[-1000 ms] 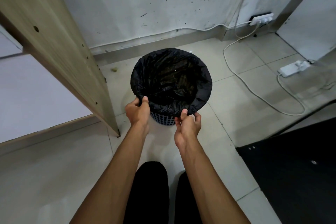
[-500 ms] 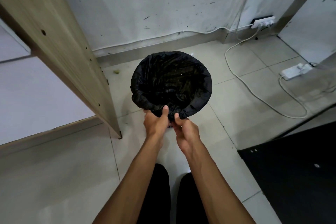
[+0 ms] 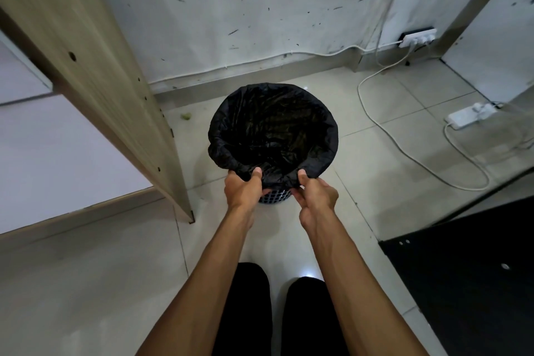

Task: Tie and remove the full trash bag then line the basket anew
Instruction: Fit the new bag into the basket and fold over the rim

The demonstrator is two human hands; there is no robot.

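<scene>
1. Standing on a floor [image 3: 375, 182] of pale glossy tiles, the basket [image 3: 274, 196] sits close to a scuffed white wall [image 3: 260, 9] on the far side.
2. The trash bag [image 3: 273, 130], black, lines the basket, and its edge is folded out over the rim.
3. The left hand [image 3: 242, 189] pinches the near-left part of the bag edge; its fingers are curled round the plastic, thumb on top.
4. The right hand [image 3: 316, 196] pinches the near-right part of the edge in the same manner.
5. A wooden panel [image 3: 86, 66] rises just left of the basket; its lower corner touches the floor near the left hand.
6. A white cable [image 3: 404, 150] loops across the floor on the right, and a power strip [image 3: 469, 116] lies farther right.
7. A black surface [image 3: 468, 283] occupies the near-right corner.
8. Bare floor lies between the basket and the cable.
</scene>
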